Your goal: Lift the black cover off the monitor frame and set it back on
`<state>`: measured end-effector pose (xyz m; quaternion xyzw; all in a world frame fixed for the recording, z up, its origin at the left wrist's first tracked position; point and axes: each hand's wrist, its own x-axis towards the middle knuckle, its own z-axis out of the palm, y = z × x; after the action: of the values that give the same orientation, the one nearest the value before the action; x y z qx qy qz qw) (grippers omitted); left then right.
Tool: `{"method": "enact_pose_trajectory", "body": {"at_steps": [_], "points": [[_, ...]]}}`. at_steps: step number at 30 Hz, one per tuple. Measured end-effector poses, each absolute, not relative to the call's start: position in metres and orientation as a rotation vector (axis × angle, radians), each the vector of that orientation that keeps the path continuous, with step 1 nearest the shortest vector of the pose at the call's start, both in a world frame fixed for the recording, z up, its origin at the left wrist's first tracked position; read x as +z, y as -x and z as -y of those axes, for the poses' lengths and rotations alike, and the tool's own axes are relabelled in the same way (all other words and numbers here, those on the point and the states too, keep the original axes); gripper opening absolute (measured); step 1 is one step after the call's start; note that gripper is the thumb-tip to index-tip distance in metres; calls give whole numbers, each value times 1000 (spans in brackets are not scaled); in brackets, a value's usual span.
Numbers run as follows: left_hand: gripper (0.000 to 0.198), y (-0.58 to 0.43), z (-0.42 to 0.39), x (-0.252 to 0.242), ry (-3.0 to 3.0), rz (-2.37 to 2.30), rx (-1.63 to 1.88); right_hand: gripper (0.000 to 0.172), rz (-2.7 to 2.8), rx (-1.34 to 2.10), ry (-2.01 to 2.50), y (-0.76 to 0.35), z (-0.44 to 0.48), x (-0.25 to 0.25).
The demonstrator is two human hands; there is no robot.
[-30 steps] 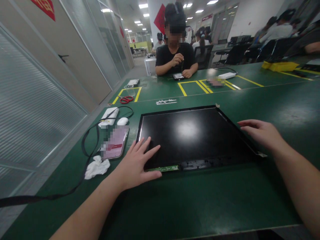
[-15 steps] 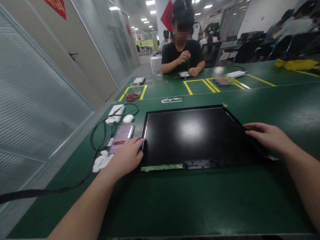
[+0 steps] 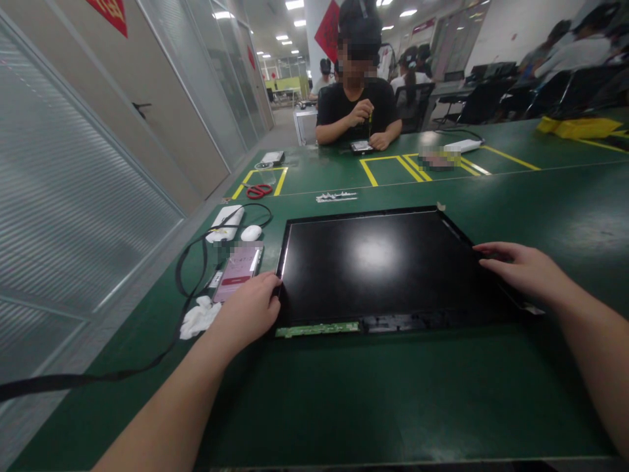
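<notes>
A black LCD screen panel point(image 3: 344, 275) lies face up on the green table, with a thin dark frame around it. A green circuit board strip point(image 3: 317, 329) runs along the left part of its near edge. My left hand point(image 3: 253, 305) grips the panel's left edge, its fingertips on the frame and the other fingers curled. On the right edge, my right hand point(image 3: 515, 265) holds the frame between thumb and fingers. Parts of the fingers on both sides are hidden. Beside my left hand lie a phone point(image 3: 240, 265) with a lit screen and a crumpled white tissue point(image 3: 199, 316).
A white mouse point(image 3: 251, 233), a white box-like device point(image 3: 225, 224) and a black cable point(image 3: 179, 269) are on the left. Red-handled scissors point(image 3: 259, 191) and thin white strips point(image 3: 337, 196) lie farther back. Across the table point(image 3: 417, 393) a person point(image 3: 356, 108) works on a small device point(image 3: 362, 147).
My right hand has shifted very slightly left along the panel's edge, and the left fingers are drawn in a little. The panel stays nearly where it was; the view shifts slightly.
</notes>
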<state>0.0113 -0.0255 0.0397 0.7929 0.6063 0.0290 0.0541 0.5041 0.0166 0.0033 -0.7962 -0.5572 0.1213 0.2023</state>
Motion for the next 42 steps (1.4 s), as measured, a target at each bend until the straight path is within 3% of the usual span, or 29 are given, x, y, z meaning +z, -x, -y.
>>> {"method": "enact_pose_trajectory", "body": {"at_steps": [9, 23, 32, 42], "points": [[42, -11, 20, 35, -2383, -1873, 119, 43, 1571, 340, 2250, -503, -15, 3], [30, -7, 26, 36, -2479, -1916, 103, 45, 1582, 354, 2215, -507, -17, -4], [37, -7, 26, 40, -2584, -1239, 186, 44, 1593, 357, 2210, -505, -16, -2], [43, 1, 21, 46, -2628, -1255, 125, 44, 1512, 366, 2129, -507, -14, -1]]}}
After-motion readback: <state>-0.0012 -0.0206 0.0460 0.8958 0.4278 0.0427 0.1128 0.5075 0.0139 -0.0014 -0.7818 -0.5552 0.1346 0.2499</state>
